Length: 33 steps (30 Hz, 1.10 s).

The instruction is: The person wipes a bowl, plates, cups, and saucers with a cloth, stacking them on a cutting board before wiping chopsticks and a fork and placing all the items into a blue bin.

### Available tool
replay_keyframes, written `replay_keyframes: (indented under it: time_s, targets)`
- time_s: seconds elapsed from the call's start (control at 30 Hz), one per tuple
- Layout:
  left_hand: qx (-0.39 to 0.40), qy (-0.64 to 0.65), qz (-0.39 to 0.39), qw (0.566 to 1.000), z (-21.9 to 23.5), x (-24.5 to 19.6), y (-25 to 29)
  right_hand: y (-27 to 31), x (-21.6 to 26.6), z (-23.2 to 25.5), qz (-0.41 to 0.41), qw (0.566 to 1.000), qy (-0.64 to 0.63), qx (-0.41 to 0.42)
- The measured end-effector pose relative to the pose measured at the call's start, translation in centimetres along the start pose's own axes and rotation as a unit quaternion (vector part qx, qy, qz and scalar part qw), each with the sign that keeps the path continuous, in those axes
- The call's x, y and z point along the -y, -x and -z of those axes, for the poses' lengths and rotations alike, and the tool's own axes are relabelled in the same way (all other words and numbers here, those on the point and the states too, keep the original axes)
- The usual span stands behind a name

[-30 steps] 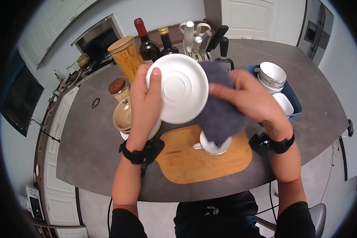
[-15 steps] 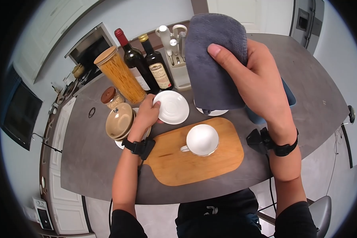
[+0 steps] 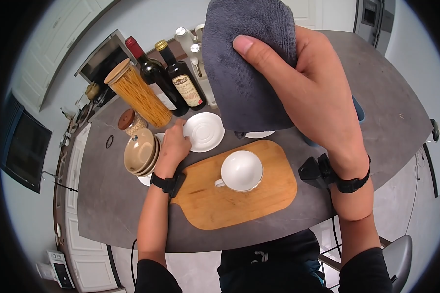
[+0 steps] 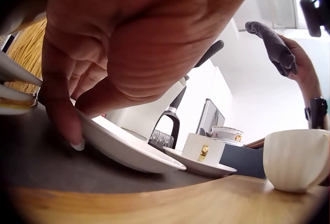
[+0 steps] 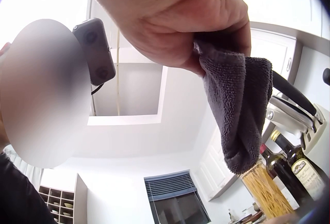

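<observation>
My left hand (image 3: 175,144) is at the left rim of a white saucer (image 3: 204,132), left of the tan bowls. In the left wrist view its fingertips pinch the edge of that saucer (image 4: 129,152), low over the grey tabletop. My right hand (image 3: 322,93) grips a folded dark grey cloth (image 3: 249,63), held up high, thumb on its near face. The cloth (image 5: 237,105) hangs from the fist in the right wrist view. A white cup (image 3: 242,171) stands upright on the wooden cutting board (image 3: 200,210), handle to the left.
Stacked tan bowls (image 3: 139,151), a pasta jar (image 3: 142,97), a smaller jar (image 3: 132,122) and two dark bottles (image 3: 186,83) stand at the left and back. Behind the board, another saucer (image 4: 206,167) bears a white cup (image 4: 201,149). A blue bin (image 3: 358,110) is partly hidden by the right hand.
My left hand has brought the saucer down from in front of me to the tabletop behind the board. My right hand has drawn the cloth off the saucer and raised it.
</observation>
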<state>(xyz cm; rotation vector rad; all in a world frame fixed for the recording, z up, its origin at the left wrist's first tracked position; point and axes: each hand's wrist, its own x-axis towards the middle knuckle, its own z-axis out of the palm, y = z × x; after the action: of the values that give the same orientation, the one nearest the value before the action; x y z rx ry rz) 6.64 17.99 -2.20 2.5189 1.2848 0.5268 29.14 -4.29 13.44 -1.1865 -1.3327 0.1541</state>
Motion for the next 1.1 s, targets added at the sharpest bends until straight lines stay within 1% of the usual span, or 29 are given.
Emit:
replay_keyframes:
  time_s: [0.1, 0.17, 0.2, 0.27, 0.3, 0.33, 0.37, 0.43, 0.47, 0.5, 0.53, 0.57, 0.6, 0.63, 0.67, 0.73, 0.77, 0.8, 0.83, 0.87, 0.9, 0.93, 0.97, 1.03, 1.07, 1.1]
  targets:
    - [0.015, -0.015, 0.011, 1.0, 0.4, -0.9, 0.4, 0.0, 0.0, -0.1, 0.01, 1.0, 0.004, 0.002]
    - [-0.027, -0.068, -0.045, 0.996, 0.1, -0.9, 0.8, 0.1, -0.1, -0.2, 0.014, 1.0, -0.003, 0.002]
    - [-0.026, -0.068, -0.044, 0.996, 0.3, -1.5, 1.0, 0.1, -0.1, -0.3, 0.02, 1.0, -0.009, 0.002]
    - [-0.022, -0.137, -0.008, 0.99, 1.4, -3.5, 1.7, 0.1, 0.0, -0.2, 0.017, 1.0, -0.012, 0.005]
    - [-0.021, -0.137, -0.008, 0.99, 1.8, -4.0, 2.1, 0.1, 0.1, -0.1, 0.015, 1.0, -0.016, 0.007]
    - [-0.041, -0.147, -0.034, 0.988, 2.1, -4.4, 2.4, 0.3, 0.3, -0.4, 0.014, 1.0, -0.016, 0.007]
    - [-0.061, -0.157, -0.06, 0.984, 2.5, -5.0, 2.8, 0.7, 0.7, -1.0, 0.013, 0.998, -0.064, -0.018]
    - [-0.002, -0.028, -0.076, 0.997, 3.9, -7.9, 4.1, 0.7, 1.1, -1.3, 0.012, 0.993, -0.112, -0.042]
    - [0.087, 0.007, -0.077, 0.993, 5.6, -10.3, 5.5, 0.5, 1.3, -1.2, -0.011, 0.995, -0.093, -0.045]
    - [0.175, 0.043, -0.077, 0.981, 6.5, -12.0, 6.8, 0.5, 1.2, -1.4, -0.021, 0.995, -0.085, -0.045]
    - [0.173, 0.042, -0.075, 0.981, 6.0, -11.8, 7.8, 0.5, 1.2, -1.6, -0.031, 0.995, -0.077, -0.045]
    - [0.197, 0.05, -0.192, 0.96, 5.2, -11.3, 8.6, 0.8, 0.9, -1.9, -0.017, 0.992, -0.112, -0.059]
    - [0.219, 0.056, -0.308, 0.924, 4.6, -11.1, 9.1, 0.7, 1.1, -1.8, -0.009, 0.989, -0.13, -0.065]
    - [0.218, 0.055, -0.307, 0.925, 4.1, -11.3, 9.2, 0.6, 1.4, -1.7, -0.001, 0.986, -0.148, -0.072]
    - [0.214, 0.061, -0.294, 0.93, 3.5, -11.7, 9.3, 0.3, 2.1, -1.0, -0.036, 0.991, -0.121, -0.044]
    - [0.209, 0.066, -0.281, 0.934, 3.5, -12.0, 9.1, 0.4, 2.4, -1.0, -0.07, 0.993, -0.095, -0.017]
    - [0.228, 0.077, -0.248, 0.938, 3.7, -12.2, 8.6, 1.0, 2.0, -1.9, -0.041, 0.991, -0.112, -0.058]
    - [0.245, 0.087, -0.216, 0.941, 3.9, -12.4, 8.0, 1.0, 2.1, -1.8, -0.027, 0.989, -0.122, -0.079]
    - [0.246, 0.086, -0.216, 0.941, 4.2, -12.3, 7.5, 0.9, 2.3, -1.8, -0.012, 0.986, -0.13, -0.1]
    - [0.214, 0.085, -0.18, 0.956, 4.6, -11.9, 7.0, 0.5, 2.8, -1.0, -0.037, 0.992, -0.102, -0.06]
    - [0.181, 0.084, -0.144, 0.969, 5.1, -11.4, 6.4, 0.4, 2.7, -0.7, -0.052, 0.994, -0.088, -0.042]
    - [0.081, 0.12, -0.218, 0.965, 4.6, -10.2, 5.2, 0.3, 2.7, -0.4, -0.066, 0.995, -0.073, -0.023]
    - [0.076, 0.069, -0.193, 0.976, 5.0, -9.0, 4.4, 0.4, 2.0, -0.6, -0.01, 0.994, -0.104, -0.023]
    - [0.021, 0.06, -0.169, 0.984, 4.5, -7.0, 2.9, 0.6, 1.5, -1.0, 0.046, 0.989, -0.136, -0.021]
    - [0.021, 0.059, -0.169, 0.984, 3.9, -6.1, 2.4, 0.7, 1.6, -1.4, 0.003, 0.992, -0.123, -0.041]
    - [0.019, 0.053, -0.147, 0.987, 3.4, -5.4, 2.0, 0.6, 1.7, -1.3, -0.019, 0.992, -0.117, -0.051]
